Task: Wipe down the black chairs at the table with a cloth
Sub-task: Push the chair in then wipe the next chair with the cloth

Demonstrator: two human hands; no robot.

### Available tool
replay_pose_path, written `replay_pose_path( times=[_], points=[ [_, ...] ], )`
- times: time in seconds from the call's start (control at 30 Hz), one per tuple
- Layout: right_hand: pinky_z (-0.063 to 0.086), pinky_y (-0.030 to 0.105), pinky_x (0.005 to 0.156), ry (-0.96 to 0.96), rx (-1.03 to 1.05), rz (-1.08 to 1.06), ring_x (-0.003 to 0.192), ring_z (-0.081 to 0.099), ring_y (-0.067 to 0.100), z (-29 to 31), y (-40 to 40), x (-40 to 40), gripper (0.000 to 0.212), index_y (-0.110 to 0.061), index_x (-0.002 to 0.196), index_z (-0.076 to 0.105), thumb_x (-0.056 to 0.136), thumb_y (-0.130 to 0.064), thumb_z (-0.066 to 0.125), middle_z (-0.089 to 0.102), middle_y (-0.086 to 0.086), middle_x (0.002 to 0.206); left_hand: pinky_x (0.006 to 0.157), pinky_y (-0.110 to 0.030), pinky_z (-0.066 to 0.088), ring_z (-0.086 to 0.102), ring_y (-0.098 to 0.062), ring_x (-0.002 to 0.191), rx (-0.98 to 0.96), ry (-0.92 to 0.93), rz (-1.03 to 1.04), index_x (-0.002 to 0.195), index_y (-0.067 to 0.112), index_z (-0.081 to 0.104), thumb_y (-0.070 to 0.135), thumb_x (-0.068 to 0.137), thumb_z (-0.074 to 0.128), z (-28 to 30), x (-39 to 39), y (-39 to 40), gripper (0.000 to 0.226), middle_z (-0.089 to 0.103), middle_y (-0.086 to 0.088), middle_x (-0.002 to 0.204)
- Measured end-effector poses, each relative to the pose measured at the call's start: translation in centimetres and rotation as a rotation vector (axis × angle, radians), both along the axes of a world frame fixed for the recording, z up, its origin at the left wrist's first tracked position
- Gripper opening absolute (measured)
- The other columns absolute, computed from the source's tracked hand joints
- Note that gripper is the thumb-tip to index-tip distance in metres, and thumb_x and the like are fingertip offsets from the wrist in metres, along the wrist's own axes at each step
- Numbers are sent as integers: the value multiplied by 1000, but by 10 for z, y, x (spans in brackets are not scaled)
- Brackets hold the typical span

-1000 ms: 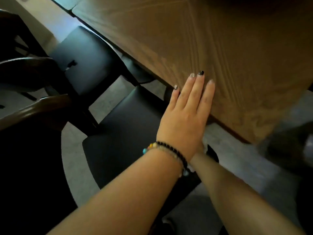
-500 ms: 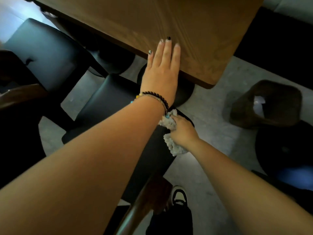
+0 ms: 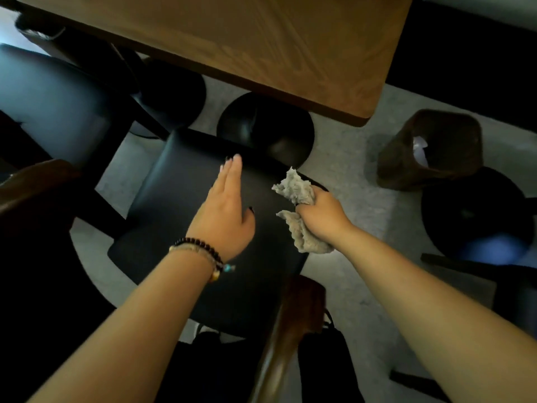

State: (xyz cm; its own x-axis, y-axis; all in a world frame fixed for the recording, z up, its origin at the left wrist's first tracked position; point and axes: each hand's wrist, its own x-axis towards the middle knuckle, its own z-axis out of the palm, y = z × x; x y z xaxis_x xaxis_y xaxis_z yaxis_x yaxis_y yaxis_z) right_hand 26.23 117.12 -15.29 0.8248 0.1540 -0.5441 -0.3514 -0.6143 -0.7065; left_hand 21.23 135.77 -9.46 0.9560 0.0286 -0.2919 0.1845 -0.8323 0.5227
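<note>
Grey concrete-look floor [image 3: 343, 158] under everything, dim light. Wooden table [image 3: 261, 39] fills the top of my view, its corner ending above a round black pedestal base [image 3: 266, 126].

Black chair seat [image 3: 180, 205] sits directly below me, pulled clear of the table edge. Second black chair [image 3: 49, 103] to its left, partly under the table.

My left hand [image 3: 226, 210] is over the seat, fingers straight and together, thumb out, holding nothing; whether the palm touches the seat I cannot tell. Beaded bracelets [image 3: 203, 254] on that wrist.

My right hand [image 3: 322, 213] is curled round a crumpled grey cloth [image 3: 296, 187], bunched at the seat's right edge, ends hanging out above and below my fist.

Brown wooden bin [image 3: 406, 158] with white paper inside stands on the floor to the right. Brown wooden chair rail [image 3: 279, 359] runs up from the bottom edge.
</note>
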Motion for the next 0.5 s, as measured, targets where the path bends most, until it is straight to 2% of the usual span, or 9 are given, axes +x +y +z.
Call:
replay_pose_path(
  times=[0.07, 0.13, 0.2, 0.27, 0.4, 0.5],
  points=[
    [38, 21, 61, 29, -26, -31, 81, 56, 9, -3, 17, -6, 19, -31, 101, 56, 89, -16, 53, 57, -14, 84, 108, -22, 16, 7, -14, 148, -52, 44, 6, 149, 29, -22, 17, 93, 57, -10, -13, 29, 98, -1, -1, 163],
    [44, 26, 70, 54, -52, -84, 88, 59, 14, -5, 36, -13, 24, -31, 106, 58, 88, -16, 55, 60, -11, 87, 105, -22, 21, 9, -17, 148, -72, 61, -27, 146, 30, -28, 17, 93, 57, -14, -23, 63, 101, 0, -3, 163],
    [49, 34, 82, 80, -66, -150, 94, 62, 18, -3, 57, -19, 31, -31, 115, 59, 87, -17, 56, 64, -6, 94, 105, -24, 26, 11, -17, 148, -52, 53, -85, 146, 31, -29, 18, 93, 57, -13, -29, 99, 102, 2, -3, 163],
    [50, 38, 87, 109, -62, -228, 95, 63, 18, -1, 81, -25, 40, -29, 125, 58, 87, -18, 57, 65, -6, 97, 105, -24, 30, 12, -17, 148, -23, 47, -148, 147, 30, -26, 18, 93, 57, -8, -35, 134, 100, 5, -3, 162],
    [50, 41, 93, 162, -18, -302, 100, 62, 21, -4, 129, -44, 41, -25, 126, 59, 86, -20, 57, 67, -1, 108, 111, -23, 14, 2, -14, 148, 1, 69, -214, 151, 23, -17, 16, 93, 57, -2, -45, 194, 94, 4, -2, 162],
    [47, 35, 87, 207, -6, -312, 100, 60, 19, -16, 157, -62, 39, -25, 126, 57, 87, -23, 58, 65, -2, 109, 111, -24, 8, 1, -13, 148, 13, 97, -206, 152, 21, -15, 15, 93, 57, -12, -47, 221, 94, 3, -2, 162]
  ],
)
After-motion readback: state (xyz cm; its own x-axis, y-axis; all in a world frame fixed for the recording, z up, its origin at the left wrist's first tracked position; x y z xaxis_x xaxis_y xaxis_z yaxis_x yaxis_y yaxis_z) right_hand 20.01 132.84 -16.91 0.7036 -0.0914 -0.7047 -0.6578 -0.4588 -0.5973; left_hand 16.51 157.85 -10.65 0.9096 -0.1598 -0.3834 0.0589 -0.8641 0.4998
